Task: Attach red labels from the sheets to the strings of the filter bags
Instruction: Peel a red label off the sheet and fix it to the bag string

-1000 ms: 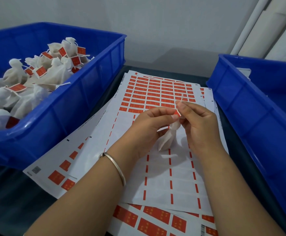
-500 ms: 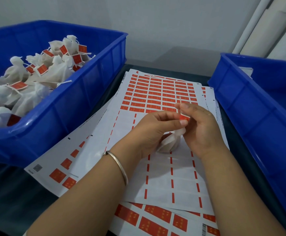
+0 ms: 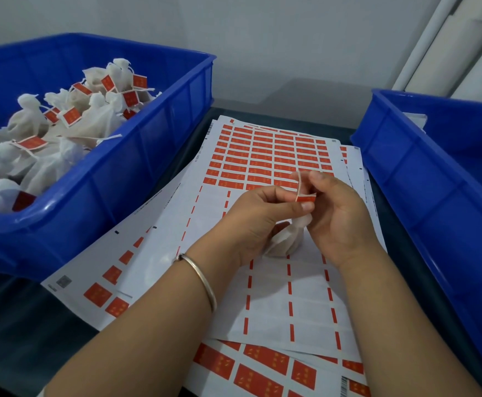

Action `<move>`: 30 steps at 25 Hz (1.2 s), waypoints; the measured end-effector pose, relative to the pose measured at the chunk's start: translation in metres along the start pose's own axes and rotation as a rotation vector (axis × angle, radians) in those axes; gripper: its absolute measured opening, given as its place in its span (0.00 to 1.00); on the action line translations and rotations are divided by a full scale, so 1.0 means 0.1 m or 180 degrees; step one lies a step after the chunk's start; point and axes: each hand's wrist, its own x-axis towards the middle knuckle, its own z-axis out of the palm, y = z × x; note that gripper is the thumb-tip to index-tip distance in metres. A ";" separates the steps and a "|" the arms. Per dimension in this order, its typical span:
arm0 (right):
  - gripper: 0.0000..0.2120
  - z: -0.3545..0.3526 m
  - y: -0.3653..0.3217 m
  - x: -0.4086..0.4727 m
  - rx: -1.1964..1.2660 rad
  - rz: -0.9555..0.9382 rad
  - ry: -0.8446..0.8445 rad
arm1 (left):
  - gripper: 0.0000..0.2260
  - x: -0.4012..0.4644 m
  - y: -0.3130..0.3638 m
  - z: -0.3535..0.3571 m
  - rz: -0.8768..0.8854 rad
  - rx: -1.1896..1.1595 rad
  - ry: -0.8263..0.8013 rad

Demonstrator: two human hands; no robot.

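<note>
A small white filter bag [image 3: 287, 239] hangs between my hands above the label sheets [image 3: 265, 156]. My left hand [image 3: 258, 222] and my right hand [image 3: 337, 216] both pinch a red label [image 3: 305, 198] folded around the bag's white string [image 3: 299, 181], whose end sticks up past my fingers. The top sheet still carries rows of red labels at its far end; its near part is peeled bare, with only red strips between the blank cells.
A blue bin [image 3: 96, 196] at the left holds several labelled filter bags [image 3: 70, 121]. Another blue bin [image 3: 434, 190] stands at the right, its contents mostly hidden. More sheets with red labels [image 3: 262, 371] lie nearest me on the dark table.
Both hands have dropped slightly toward the sheet with the bag. The red label is now folded flat around the string, and the string's end shows above my fingers.
</note>
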 end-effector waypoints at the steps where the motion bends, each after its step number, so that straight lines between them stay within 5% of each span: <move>1: 0.13 0.00 0.00 0.00 -0.0053 -0.0032 -0.0022 | 0.02 0.00 0.00 0.00 0.0048 -0.0059 0.0072; 11: 0.04 -0.04 0.08 0.04 -0.0747 -0.0171 0.0146 | 0.06 0.03 0.01 -0.08 0.0218 0.0039 0.0401; 18: 0.09 -0.08 0.10 0.07 -0.0967 -0.0308 0.0240 | 0.13 0.03 0.05 -0.07 0.0354 0.0282 0.0579; 24: 0.06 -0.12 0.16 0.09 -0.0900 -0.0203 0.0276 | 0.02 0.05 0.02 -0.09 0.0624 0.0463 0.0831; 30: 0.07 -0.12 0.21 0.12 -0.0698 0.0023 0.0451 | 0.03 0.06 0.03 -0.06 0.0768 0.0985 0.1349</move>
